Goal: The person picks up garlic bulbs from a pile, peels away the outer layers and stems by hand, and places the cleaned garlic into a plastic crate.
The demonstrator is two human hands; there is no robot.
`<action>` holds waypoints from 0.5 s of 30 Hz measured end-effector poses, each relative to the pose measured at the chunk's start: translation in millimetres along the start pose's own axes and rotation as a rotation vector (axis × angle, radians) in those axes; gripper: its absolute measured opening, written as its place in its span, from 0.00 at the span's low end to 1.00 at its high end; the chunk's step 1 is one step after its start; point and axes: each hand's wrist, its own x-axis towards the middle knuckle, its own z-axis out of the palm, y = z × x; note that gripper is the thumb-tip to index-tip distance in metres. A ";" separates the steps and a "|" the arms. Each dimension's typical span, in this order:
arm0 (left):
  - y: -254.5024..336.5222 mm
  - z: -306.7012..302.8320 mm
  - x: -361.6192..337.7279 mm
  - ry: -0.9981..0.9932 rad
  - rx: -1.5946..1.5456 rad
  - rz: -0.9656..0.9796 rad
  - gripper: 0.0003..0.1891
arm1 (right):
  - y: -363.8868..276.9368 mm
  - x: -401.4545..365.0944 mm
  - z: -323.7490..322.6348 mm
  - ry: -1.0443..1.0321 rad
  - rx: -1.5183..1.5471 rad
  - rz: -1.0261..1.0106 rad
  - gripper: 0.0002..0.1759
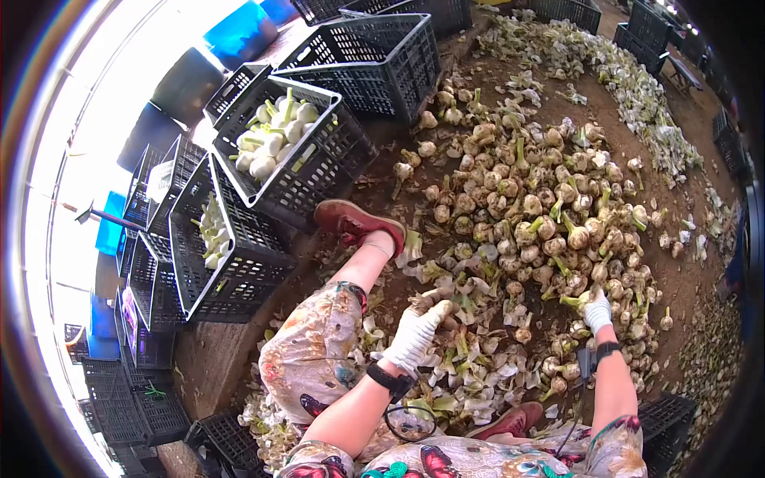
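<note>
My right hand point(597, 309), in a white glove with soiled fingertips, reaches into a pile of unpeeled garlic bulbs point(510, 191). Its fingers close on a garlic bulb with a green stem point(572, 301) pointing left; the hand covers most of the bulb. My left hand point(418, 328), gloved too and brown with dirt at the fingers, hovers above loose garlic skins point(486, 374) between my legs. Its fingers are half curled and slightly apart, with no bulb visible in them. Dark bands circle both wrists.
At left, a black crate point(315, 171) holds cleaned white bulbs, and another crate point(231, 275) holds more. An open black crate point(374, 68) stands behind them. A long heap of peelings point(645, 111) curves along the upper right. My red shoe point(358, 223) rests beside the crates.
</note>
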 end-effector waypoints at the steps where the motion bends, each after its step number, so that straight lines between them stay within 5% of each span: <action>1: -2.1 6.8 1.2 0.002 0.036 -0.006 0.23 | -10.1 -9.5 1.0 0.002 0.000 -0.001 0.25; 3: -7.8 7.9 11.9 -0.155 0.271 0.245 0.29 | -41.1 -40.0 16.2 -0.347 0.657 0.250 0.22; 8: -61.1 49.4 -9.6 -0.456 0.259 0.414 0.39 | -85.0 -204.1 92.8 -0.817 0.883 -0.015 0.25; 9: -79.7 51.9 -6.4 -0.316 0.216 0.584 0.38 | -93.6 -232.1 92.9 -0.871 0.885 0.002 0.26; 10: -73.8 51.2 -9.1 -0.346 0.095 0.489 0.38 | -74.6 -218.4 99.6 -0.750 0.790 -0.039 0.22; 11: -68.2 48.3 -10.4 -0.373 -0.021 0.390 0.38 | -57.3 -205.9 103.6 -0.428 0.525 -0.480 0.19; 13: -45.9 51.6 -28.9 -0.480 -0.041 0.351 0.34 | -87.1 -224.6 80.8 -0.396 0.252 -0.572 0.21; 15: -43.0 49.4 -40.0 -0.578 0.032 0.294 0.31 | -102.3 -243.8 78.2 -0.523 0.288 -0.589 0.15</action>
